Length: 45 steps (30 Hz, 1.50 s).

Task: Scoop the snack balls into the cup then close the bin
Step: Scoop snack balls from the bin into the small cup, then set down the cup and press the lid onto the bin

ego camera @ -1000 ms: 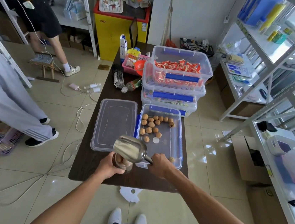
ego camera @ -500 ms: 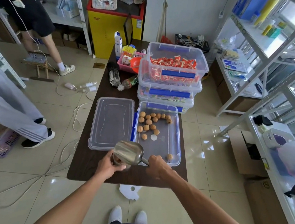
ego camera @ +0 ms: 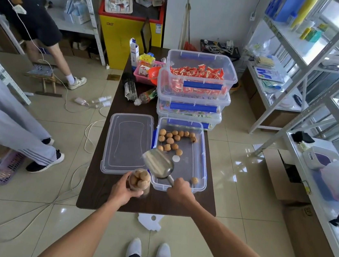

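Note:
A clear open bin (ego camera: 204,154) sits on the dark table (ego camera: 103,192) with several brown snack balls (ego camera: 171,140) at its far end and one ball (ego camera: 195,180) near its front. The bin's clear lid (ego camera: 128,142) lies flat to its left. My left hand (ego camera: 123,189) grips a clear cup (ego camera: 139,181) filled with snack balls near the table's front edge. My right hand (ego camera: 179,190) holds the handle of a metal scoop (ego camera: 158,163), whose bowl hovers over the bin's front left part, just right of the cup.
Three stacked clear bins (ego camera: 194,88) of wrapped snacks stand behind the open bin. A pink basket (ego camera: 142,72), a bottle (ego camera: 145,96) and a dark bundle (ego camera: 129,88) lie at the table's far left. Two people stand on the left; cables run across the floor; metal shelves line the right.
The scoop has lifted off the cup and swung right, back over the bin. The cup's top now shows, full of snack balls.

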Each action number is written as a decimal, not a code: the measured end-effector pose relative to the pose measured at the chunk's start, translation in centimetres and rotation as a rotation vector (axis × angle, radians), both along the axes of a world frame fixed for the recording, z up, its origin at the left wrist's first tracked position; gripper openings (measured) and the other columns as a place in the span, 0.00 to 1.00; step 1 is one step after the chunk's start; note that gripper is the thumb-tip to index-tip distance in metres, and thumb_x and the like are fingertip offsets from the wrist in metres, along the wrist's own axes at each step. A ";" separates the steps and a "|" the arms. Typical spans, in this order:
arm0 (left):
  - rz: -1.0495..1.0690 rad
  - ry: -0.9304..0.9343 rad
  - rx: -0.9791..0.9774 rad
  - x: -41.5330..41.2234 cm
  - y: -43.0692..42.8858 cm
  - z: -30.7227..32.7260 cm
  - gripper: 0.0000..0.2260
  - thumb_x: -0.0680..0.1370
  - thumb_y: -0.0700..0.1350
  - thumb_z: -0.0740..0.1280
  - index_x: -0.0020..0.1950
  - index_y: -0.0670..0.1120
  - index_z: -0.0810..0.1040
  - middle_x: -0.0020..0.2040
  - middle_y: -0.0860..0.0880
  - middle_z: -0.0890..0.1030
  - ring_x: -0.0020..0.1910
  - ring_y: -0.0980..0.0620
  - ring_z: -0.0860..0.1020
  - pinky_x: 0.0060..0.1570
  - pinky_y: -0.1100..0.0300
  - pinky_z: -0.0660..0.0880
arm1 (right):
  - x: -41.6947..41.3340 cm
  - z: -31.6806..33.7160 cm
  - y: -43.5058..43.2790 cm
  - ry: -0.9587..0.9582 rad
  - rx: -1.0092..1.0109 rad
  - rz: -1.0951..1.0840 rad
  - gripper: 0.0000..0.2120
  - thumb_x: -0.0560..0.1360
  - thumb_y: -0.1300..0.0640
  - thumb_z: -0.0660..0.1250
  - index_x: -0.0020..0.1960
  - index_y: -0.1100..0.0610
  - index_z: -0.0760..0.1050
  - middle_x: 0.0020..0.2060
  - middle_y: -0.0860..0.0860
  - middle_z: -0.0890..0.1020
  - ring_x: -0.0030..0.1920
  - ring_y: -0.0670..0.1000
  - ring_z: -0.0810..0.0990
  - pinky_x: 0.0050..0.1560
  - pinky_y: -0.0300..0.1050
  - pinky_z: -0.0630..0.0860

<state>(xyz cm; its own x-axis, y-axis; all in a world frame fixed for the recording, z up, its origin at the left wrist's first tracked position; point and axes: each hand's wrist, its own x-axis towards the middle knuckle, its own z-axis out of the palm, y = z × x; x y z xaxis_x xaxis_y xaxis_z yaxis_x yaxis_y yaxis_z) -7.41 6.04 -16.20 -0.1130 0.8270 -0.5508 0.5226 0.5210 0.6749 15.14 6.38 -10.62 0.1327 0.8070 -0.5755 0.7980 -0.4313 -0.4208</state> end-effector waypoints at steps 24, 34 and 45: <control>-0.341 0.341 0.095 7.5 7.5 9.4 0.12 0.78 0.44 0.70 0.61 0.46 0.77 0.59 0.46 0.78 0.52 0.52 0.76 0.41 0.62 0.70 | 9.2 4.2 4.6 0.040 -0.425 -0.020 0.15 0.81 0.52 0.62 0.62 0.59 0.64 0.54 0.62 0.76 0.34 0.58 0.79 0.41 0.48 0.82; -0.470 0.346 0.019 8.0 9.4 12.3 0.08 0.78 0.43 0.68 0.51 0.40 0.83 0.49 0.41 0.86 0.44 0.49 0.81 0.42 0.56 0.76 | 6.8 10.4 9.6 -0.185 -0.177 0.202 0.09 0.79 0.50 0.64 0.55 0.52 0.70 0.50 0.55 0.74 0.53 0.53 0.73 0.52 0.46 0.71; -0.370 0.306 -0.015 -1.6 12.4 10.7 0.09 0.80 0.43 0.65 0.53 0.42 0.83 0.48 0.44 0.86 0.49 0.46 0.86 0.46 0.55 0.81 | -6.0 10.9 17.5 -0.346 -0.221 0.485 0.10 0.79 0.53 0.63 0.51 0.59 0.77 0.47 0.54 0.79 0.46 0.56 0.78 0.53 0.49 0.78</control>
<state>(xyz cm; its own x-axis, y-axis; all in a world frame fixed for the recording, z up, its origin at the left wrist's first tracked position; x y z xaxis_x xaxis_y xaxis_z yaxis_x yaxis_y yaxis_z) -8.97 18.42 -5.55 0.0287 0.8346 -0.5501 0.8483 0.2708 0.4551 9.18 23.92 0.31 -0.0102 0.6890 -0.7247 0.9984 -0.0335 -0.0459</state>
